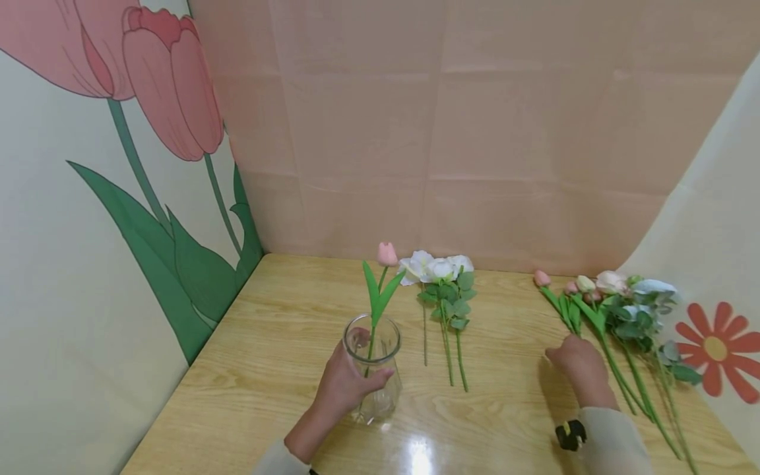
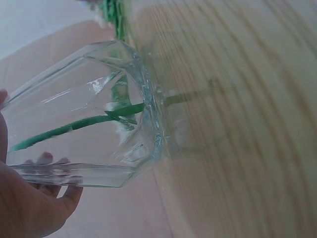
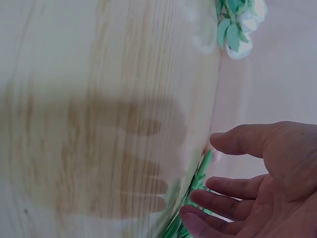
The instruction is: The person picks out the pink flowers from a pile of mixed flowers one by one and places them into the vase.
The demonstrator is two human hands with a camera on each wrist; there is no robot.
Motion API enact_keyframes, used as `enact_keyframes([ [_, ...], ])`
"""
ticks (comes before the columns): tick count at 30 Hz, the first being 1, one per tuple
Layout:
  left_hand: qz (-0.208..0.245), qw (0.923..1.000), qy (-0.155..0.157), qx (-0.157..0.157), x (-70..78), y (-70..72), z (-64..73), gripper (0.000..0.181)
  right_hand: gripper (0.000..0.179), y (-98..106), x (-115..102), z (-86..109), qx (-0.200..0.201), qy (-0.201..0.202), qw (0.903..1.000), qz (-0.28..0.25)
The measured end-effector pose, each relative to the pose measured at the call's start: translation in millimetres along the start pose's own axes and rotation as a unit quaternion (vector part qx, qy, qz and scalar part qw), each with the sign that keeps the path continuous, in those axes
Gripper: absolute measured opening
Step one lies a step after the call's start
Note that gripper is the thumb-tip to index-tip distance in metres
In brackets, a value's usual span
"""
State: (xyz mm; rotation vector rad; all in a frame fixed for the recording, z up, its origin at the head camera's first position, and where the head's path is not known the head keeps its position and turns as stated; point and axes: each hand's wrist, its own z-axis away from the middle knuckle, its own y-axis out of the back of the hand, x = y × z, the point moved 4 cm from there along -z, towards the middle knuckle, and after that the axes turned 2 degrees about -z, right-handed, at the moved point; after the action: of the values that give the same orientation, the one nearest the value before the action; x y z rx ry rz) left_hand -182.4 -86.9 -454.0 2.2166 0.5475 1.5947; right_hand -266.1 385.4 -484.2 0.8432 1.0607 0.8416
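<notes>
My left hand (image 1: 350, 382) grips a clear glass vase (image 1: 380, 396) near its neck, thumb on the near side. One pink tulip (image 1: 387, 254) with green leaves stands in the vase; its green stem (image 2: 74, 126) reaches the vase's bottom in the left wrist view. Over on the right, my right hand (image 1: 578, 369) is beside the tulip stems at the left of a flower pile. In the right wrist view its fingers (image 3: 228, 203) are spread loosely with the thumb apart, close to green leaves (image 3: 198, 183), and nothing is between them.
White flowers (image 1: 439, 267) with green stems lie at the table's back middle. The pile at right holds pink tulips (image 1: 541, 278), a pale rose (image 1: 611, 282) and bluish blooms (image 1: 653, 287). A pink backdrop (image 1: 427, 132) rises behind the wooden table (image 1: 285, 316).
</notes>
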Motion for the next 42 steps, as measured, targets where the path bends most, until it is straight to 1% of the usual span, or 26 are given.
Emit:
enact_keyframes([
  [3,-0.002,1.0,0.0,0.001,-1.1,-0.6,-0.2,0.083,0.036,-0.1,2.1,-1.4,0.001,0.0,0.9999,0.013],
  [10,0.001,1.0,-0.004,0.001,-2.8,-2.2,-1.0,0.08,0.037,1.2,6.4,-2.3,0.0,0.009,0.9997,0.022],
  [20,0.003,1.0,-0.001,0.001,-1.8,-1.3,-1.1,0.081,0.04,5.3,13.2,-3.7,0.025,0.028,0.9987,0.033],
  [25,0.001,1.0,-0.002,0.0,-1.4,-1.5,-0.3,0.08,0.041,6.2,16.6,-3.8,0.027,0.031,0.9985,0.035],
  [29,0.0,1.0,-0.004,0.002,-0.3,-1.2,-0.1,0.079,0.04,6.7,19.1,-4.4,0.029,0.031,0.9983,0.039],
  [37,-0.009,0.9999,0.001,0.004,-1.3,-1.9,-0.1,0.079,0.036,7.6,23.0,-4.7,0.03,0.026,0.9987,0.034],
  [42,-0.011,0.9999,0.006,0.004,-1.8,-2.0,-0.2,0.077,0.032,9.6,26.2,-2.9,0.049,0.038,0.9977,0.028],
])
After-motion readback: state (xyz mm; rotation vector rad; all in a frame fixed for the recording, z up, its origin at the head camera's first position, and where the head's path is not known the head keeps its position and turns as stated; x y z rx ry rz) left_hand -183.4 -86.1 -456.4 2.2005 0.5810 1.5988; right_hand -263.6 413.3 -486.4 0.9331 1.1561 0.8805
